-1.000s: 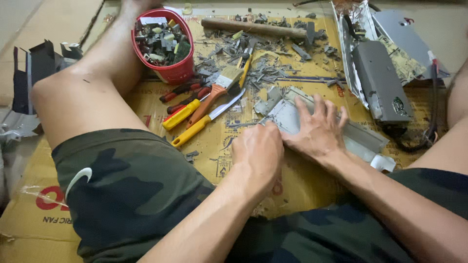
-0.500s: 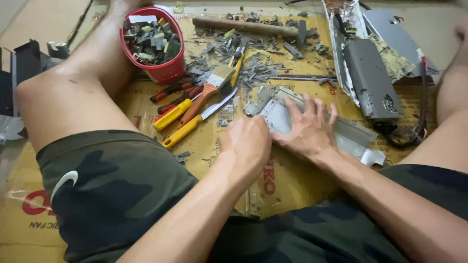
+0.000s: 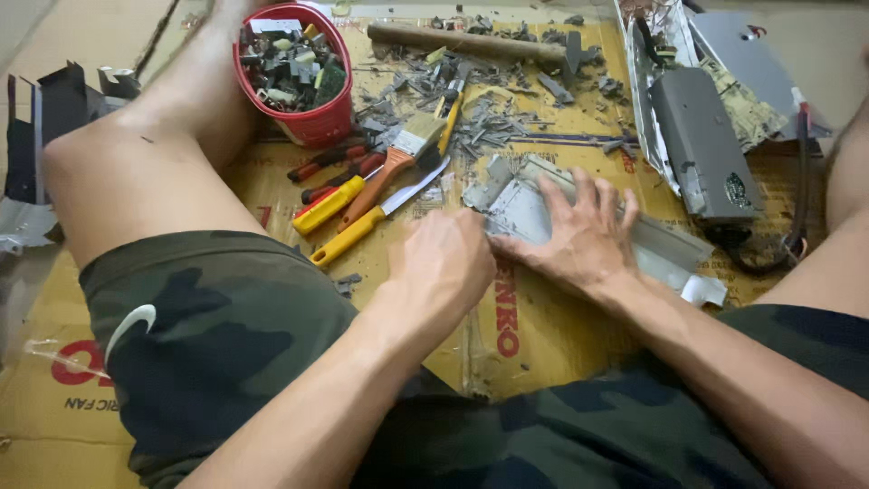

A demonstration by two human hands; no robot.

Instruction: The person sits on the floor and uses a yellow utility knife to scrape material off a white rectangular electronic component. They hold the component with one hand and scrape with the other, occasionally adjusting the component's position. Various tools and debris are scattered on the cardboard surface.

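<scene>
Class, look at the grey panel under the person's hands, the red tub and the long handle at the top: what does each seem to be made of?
Grey panel: likely thin sheet metal, matt grey with folded edges. Red tub: probably plastic, smooth and evenly coloured. Long handle: seemingly wood, brown and dull.

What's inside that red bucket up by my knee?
The red bucket is filled nearly to its rim with small mixed scraps, mostly grey and dark pieces, a few pale and green. Only the top layer shows; whatever lies beneath is covered.
</scene>
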